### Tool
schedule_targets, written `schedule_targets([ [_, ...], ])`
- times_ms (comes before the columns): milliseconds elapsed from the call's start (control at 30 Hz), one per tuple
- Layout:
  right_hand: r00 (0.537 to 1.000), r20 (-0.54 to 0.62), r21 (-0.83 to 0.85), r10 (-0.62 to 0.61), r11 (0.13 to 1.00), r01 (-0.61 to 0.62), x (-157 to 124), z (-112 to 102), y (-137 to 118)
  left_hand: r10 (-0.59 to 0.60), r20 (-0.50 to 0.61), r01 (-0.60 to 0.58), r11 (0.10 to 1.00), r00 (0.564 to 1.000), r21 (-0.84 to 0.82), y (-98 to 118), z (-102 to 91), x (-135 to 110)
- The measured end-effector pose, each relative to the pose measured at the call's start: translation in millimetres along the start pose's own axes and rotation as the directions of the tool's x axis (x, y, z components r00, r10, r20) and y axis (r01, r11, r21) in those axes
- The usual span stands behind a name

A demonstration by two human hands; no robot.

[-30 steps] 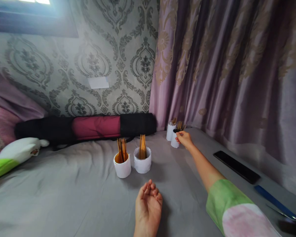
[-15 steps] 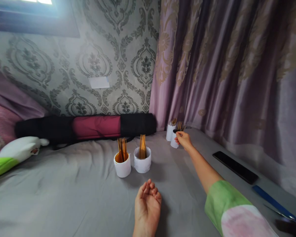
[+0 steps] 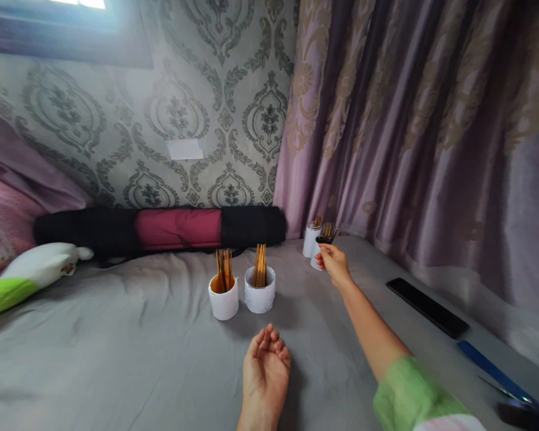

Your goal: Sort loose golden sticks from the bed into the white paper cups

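Note:
My left hand (image 3: 267, 371) rests palm up on the grey sheet, empty, its fingers loosely curled and not clenched. Just beyond it stand two white containers side by side: the left one (image 3: 225, 306) has an orange inside, the right one (image 3: 259, 298) a pale inside. Thin brown sticks (image 3: 260, 266) stand upright in both. Farther off, my right hand (image 3: 334, 263) pinches thumb and fingers together at a white cup (image 3: 315, 263) with a dark rim and thin sticks. Whatever is between those fingertips is too small to make out. Behind that cup is another white cup (image 3: 311, 242) with sticks.
A black phone (image 3: 426, 306) lies at the right, with a blue strip-like object (image 3: 489, 362) and a thin metal tool nearer. A long black and maroon bag (image 3: 177, 228) lies along the wall. A white and green plush toy (image 3: 31, 272) is at the left.
My right hand has shifted slightly down and nearer, still pinching at the far cup. My left hand stays almost in place. The view has turned a little.

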State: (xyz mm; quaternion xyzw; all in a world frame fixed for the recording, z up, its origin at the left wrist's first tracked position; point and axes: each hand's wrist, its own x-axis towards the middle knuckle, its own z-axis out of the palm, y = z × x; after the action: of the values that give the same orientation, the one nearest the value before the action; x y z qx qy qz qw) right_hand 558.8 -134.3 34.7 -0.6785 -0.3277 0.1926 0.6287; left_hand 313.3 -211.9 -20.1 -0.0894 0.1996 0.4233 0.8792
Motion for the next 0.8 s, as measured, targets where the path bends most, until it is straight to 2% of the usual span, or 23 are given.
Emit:
schedule_targets([
  [133,0.999,0.019,0.12,0.026,0.992,-0.028,-19,11,1,0.006,-0.002,-0.006,1.0,1.0,0.008,0,1.5,-1],
  [500,0.978,0.207,0.194,0.018,0.979,-0.06,-53,37,-3,0.017,-0.011,-0.017,1.0,1.0,-0.008,2,3.0,0],
  [633,0.945,0.326,0.168,-0.009,0.985,-0.048,-60,43,-2,0.029,0.0,-0.029,1.0,1.0,0.007,2,2.1,1],
  [800,0.867,0.496,0.099,-0.051,0.995,0.002,-71,48,-7,0.039,-0.004,-0.039,0.999,0.999,0.031,2,2.5,1],
])
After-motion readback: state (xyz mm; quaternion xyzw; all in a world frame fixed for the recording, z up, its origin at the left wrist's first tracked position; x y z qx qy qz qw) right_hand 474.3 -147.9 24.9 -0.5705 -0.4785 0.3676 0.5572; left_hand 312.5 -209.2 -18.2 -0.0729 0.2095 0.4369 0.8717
